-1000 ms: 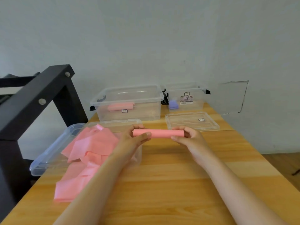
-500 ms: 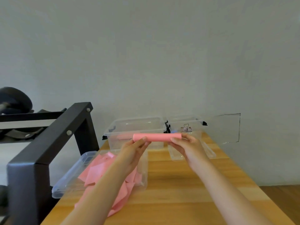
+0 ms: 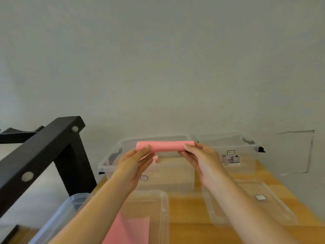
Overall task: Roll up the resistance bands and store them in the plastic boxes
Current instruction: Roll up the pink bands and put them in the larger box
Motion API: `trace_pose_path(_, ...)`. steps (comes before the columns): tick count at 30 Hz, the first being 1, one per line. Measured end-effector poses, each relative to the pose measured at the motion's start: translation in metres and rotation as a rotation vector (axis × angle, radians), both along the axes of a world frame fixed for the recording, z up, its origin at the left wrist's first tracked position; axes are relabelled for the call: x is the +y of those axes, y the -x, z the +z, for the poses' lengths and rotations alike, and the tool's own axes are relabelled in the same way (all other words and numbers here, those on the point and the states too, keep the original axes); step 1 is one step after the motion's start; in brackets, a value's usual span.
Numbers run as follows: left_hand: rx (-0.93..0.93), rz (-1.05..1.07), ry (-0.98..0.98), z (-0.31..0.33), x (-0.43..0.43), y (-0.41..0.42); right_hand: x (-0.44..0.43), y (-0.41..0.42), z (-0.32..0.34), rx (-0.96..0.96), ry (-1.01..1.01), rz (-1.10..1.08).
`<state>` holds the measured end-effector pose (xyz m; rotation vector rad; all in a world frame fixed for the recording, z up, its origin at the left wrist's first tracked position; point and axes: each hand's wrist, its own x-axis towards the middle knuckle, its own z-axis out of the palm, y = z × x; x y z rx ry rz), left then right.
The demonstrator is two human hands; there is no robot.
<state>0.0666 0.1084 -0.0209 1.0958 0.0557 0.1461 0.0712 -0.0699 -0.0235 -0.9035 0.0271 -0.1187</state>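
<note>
Grey wall [image 3: 158, 67]: plain, matte, fills upper field, 12 o'clock
Black metal frame [image 3: 44, 152]: square-section beam slanting down toward 8 o'clock, upright post beneath; two round silver bolts [image 3: 75, 128] on beam face
Dark bar [image 3: 17, 133]: behind frame, 9 o'clock, partly hidden
Wooden table [image 3: 186, 217]: light grain, 5 o'clock
Rectangular cut outline [image 3: 297, 152]: in wall, 3 o'clock

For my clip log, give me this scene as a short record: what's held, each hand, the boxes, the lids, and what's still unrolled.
Held: rolled pink band, level, by the left box opening
Left hand: grips roll's left end
Right hand: grips roll's right end
Left box: second pink roll partly visible inside
Right box: open, contents unclear
Lids: left lid, right lid, on wooden table
Unrolled: loose pink band on left lid
</note>
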Motion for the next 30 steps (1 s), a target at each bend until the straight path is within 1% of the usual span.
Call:
trace_pose_path(5, 0.034, -0.006, 0.052, 0.005, 0.017, -0.081, 0.023, -0.085, 0.006, 0.012, 0.016, -0.006)
trace_pose_path(9, 0.162, 0.04, 0.129, 0.002, 0.035, -0.119, 0.035, -0.125, -0.01, 0.093, 0.096, 0.043)
trace_pose_path(12, 0.274, 0.065, 0.176, -0.001, 0.045, -0.133, 0.045, -0.138, -0.019, 0.188, 0.122, 0.083)
trace_pose_path(17, 0.456, 0.119, 0.204, -0.01, 0.056, -0.14, 0.067, -0.153, -0.023, 0.367, 0.166, 0.08)
trace_pose_path(21, 0.549, 0.176, 0.227, -0.017, 0.069, -0.148, 0.087, -0.163, -0.026, 0.55, 0.066, 0.063)
trace_pose_path(23, 0.621, 0.229, 0.207, -0.021, 0.072, -0.154, 0.095, -0.168, -0.033, 0.615, 0.069, 0.052)
trace_pose_path(25, 0.676, 0.278, 0.221, -0.022, 0.074, -0.162, 0.102, -0.173, -0.04, 0.661, 0.135, 0.031)
trace_pose_path(27, 0.731, 0.286, 0.279, -0.027, 0.077, -0.173, 0.108, -0.182, -0.048, 0.688, 0.223, 0.029)
trace_pose_path(30, 0.787, 0.319, 0.327, -0.04, 0.082, -0.185, 0.118, -0.194, -0.062, 0.72, 0.404, 0.033)
